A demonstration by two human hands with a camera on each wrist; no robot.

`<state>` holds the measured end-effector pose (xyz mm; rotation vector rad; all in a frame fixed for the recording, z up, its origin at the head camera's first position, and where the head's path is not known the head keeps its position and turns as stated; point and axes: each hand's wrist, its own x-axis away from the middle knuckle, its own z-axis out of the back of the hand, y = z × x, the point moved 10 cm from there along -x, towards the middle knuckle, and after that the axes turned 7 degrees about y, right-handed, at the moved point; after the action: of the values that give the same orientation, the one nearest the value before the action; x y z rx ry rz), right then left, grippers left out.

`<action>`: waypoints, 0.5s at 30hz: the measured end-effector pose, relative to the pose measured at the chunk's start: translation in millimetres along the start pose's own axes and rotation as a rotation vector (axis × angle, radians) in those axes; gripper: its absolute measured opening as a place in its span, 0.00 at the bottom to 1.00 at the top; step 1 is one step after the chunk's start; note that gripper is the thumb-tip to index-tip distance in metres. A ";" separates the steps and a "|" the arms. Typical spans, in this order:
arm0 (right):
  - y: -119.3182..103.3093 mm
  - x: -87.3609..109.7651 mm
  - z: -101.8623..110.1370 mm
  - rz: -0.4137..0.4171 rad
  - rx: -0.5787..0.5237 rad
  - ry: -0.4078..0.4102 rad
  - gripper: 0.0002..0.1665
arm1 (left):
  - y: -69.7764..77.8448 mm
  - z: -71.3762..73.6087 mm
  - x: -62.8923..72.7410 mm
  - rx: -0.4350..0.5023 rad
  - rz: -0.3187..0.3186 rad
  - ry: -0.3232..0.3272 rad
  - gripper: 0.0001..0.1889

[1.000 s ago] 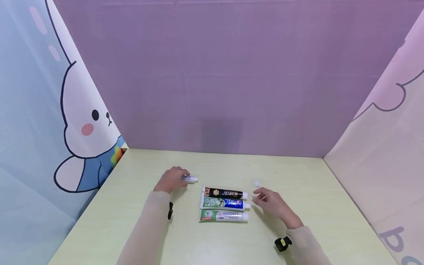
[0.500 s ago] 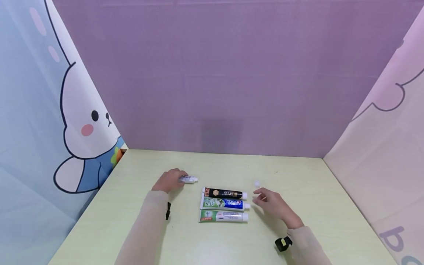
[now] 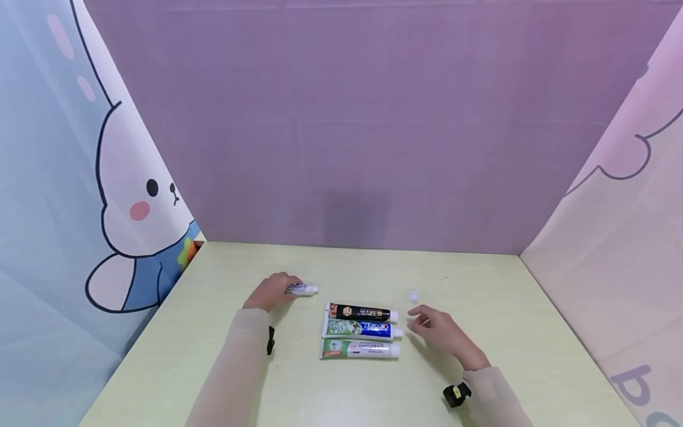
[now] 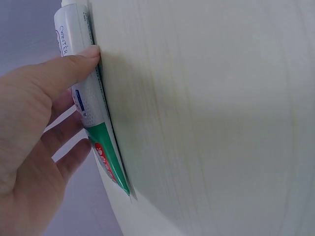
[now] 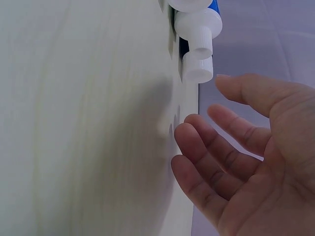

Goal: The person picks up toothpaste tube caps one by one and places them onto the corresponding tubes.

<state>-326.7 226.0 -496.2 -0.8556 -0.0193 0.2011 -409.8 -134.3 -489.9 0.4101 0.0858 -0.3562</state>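
Note:
My left hand (image 3: 272,291) grips a white and green toothpaste tube (image 4: 93,88) that lies on the table at the back left. In the left wrist view the thumb is on one side of the tube and the fingers are on the other. Three more tubes lie side by side in mid-table: a black one (image 3: 357,312), a blue and green one (image 3: 363,328) and a white and green one (image 3: 368,349). Just right of their caps is my right hand (image 3: 440,329), holding nothing, its fingers loosely bent and apart from the tubes.
A small translucent piece (image 3: 414,296), perhaps a cap, lies beyond the right hand. The pale wooden table (image 3: 341,391) meets a purple cloth backdrop (image 3: 352,130), with printed cloths at the left and right sides.
My left hand has shifted slightly left along its tube, baring a bit more of the label, then stayed put. The right hand and the three middle tubes have hardly moved.

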 end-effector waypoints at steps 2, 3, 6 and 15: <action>-0.1 -0.2 0.6 -0.003 -0.003 0.003 0.19 | -0.6 0.6 0.4 0.008 -0.004 0.002 0.18; -0.5 -0.1 0.9 -0.001 -0.003 0.003 0.19 | -1.0 1.0 1.1 0.015 -0.006 0.005 0.18; -2.0 0.5 2.0 0.006 -0.006 0.005 0.19 | 0.0 3.9 3.4 0.039 -0.009 0.010 0.18; -0.3 1.2 4.6 -0.019 -0.011 0.011 0.18 | 6.8 7.2 8.1 0.056 -0.057 0.016 0.19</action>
<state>-325.9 229.6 -493.1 -0.8669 -0.0185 0.1789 -399.8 -134.0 -482.0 0.4666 0.1031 -0.4120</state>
